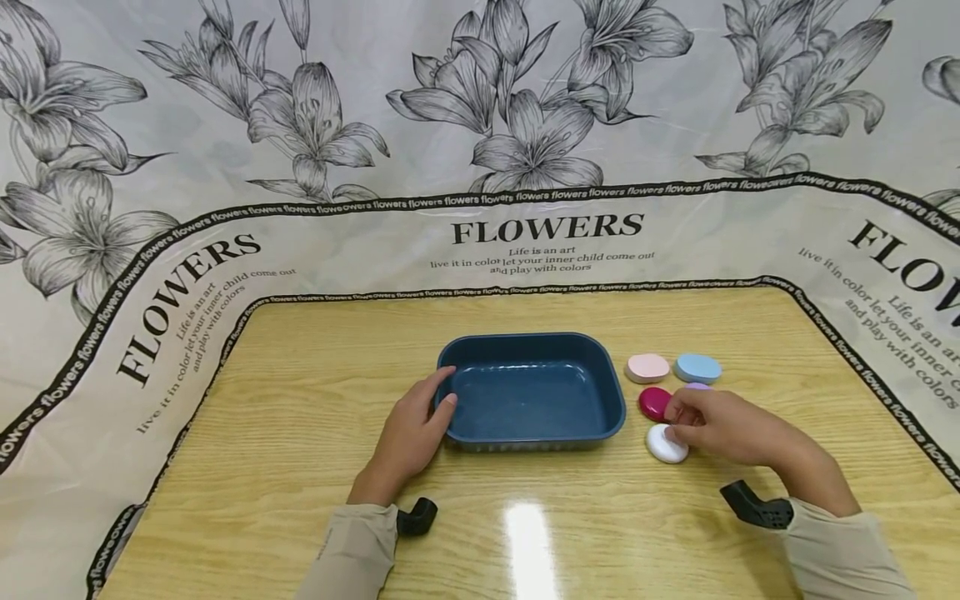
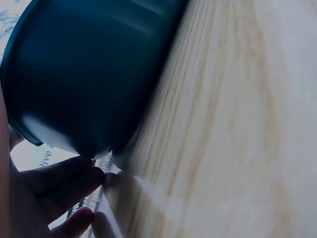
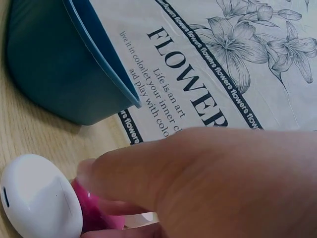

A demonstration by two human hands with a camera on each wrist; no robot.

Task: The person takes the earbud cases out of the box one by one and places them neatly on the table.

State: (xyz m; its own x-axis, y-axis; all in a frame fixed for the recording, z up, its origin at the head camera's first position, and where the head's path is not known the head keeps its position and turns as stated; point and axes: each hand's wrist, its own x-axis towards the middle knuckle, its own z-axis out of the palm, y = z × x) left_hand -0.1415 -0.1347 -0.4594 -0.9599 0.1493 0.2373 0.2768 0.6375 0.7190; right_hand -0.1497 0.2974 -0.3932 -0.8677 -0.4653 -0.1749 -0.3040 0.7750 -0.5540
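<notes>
A dark blue rectangular plastic basin (image 1: 528, 437) sits upright on the table. My left hand (image 1: 412, 425) grips its left end, with thumb and index finger over the rim; in the left wrist view, other fingers (image 2: 74, 183) lie against the outer wall. Right of the basin, my right hand (image 1: 723, 425) bends its fingers over a magenta rounded piece (image 1: 655, 404) and a white rounded piece (image 1: 666, 444). The white piece (image 3: 42, 198) has a small dark slot. Whether the right fingertips pinch either one is unclear. A purple piece (image 1: 699, 386) is partly hidden behind that hand.
Behind these lie a pink oval piece (image 1: 647, 368) and a light blue oval piece (image 1: 697, 367). The wood-grain table (image 1: 300, 375) ends at a flower-printed cloth (image 1: 547, 242) along the back and sides. Each sleeve carries a black wrist mount (image 1: 417, 517).
</notes>
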